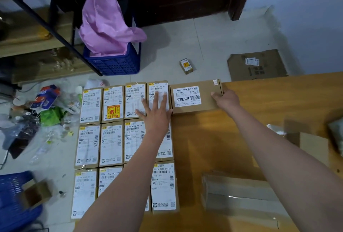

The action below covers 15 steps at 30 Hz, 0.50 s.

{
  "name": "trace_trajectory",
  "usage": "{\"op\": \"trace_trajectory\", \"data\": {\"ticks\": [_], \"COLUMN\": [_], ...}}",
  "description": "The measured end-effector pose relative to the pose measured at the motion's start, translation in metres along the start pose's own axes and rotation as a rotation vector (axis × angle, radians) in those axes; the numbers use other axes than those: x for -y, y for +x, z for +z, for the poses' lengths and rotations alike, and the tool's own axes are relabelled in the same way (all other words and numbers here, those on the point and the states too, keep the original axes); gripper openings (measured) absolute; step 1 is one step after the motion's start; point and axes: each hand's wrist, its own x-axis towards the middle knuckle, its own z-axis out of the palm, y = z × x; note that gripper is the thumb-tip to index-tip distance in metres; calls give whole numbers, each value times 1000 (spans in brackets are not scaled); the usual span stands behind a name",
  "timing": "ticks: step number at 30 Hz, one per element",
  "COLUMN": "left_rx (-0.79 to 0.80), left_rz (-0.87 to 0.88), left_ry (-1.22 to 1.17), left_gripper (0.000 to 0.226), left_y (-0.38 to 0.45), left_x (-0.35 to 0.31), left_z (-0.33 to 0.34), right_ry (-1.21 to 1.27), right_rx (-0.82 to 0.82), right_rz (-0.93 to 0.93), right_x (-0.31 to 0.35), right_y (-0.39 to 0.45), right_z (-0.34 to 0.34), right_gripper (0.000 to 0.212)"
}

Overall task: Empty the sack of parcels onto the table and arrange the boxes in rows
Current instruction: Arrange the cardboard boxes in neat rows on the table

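Boxes (111, 144) sit in three rows at the table's (259, 98) left end, labels up, edges touching. Your left hand (157, 111) lies flat, fingers spread, on the top row's last two boxes. Your right hand (226, 100) grips the right end of a wider brown box (194, 96), thumb on top; this box lies just beside the top row's end. A small box (186, 66) lies on the floor beyond.
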Motion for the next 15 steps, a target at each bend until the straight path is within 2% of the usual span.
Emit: {"op": "trace_trajectory", "data": {"ticks": [3,6,11,13,15], "left_rx": [-9,-39,-129,-93,56], "left_rz": [3,-5,125,188,196], "left_ry": [11,-8,-154,-301,-487], "left_gripper": [64,63,52,45,38], "left_y": [-1,-5,-37,-56,-74], "left_x": [2,-1,-30,-49,-66], "left_z": [-5,-17,-28,-32,-43], "right_ry": [-68,-148,-225,-290,-354], "right_rx": [57,40,84,155,248], "right_rz": [9,-1,-11,10,48], "right_x": [7,11,4,0,-1], "right_y": [-9,-23,-55,-71,-93], "right_z": [-10,-30,-69,-82,-94], "right_gripper": [52,63,64,60,61]}}
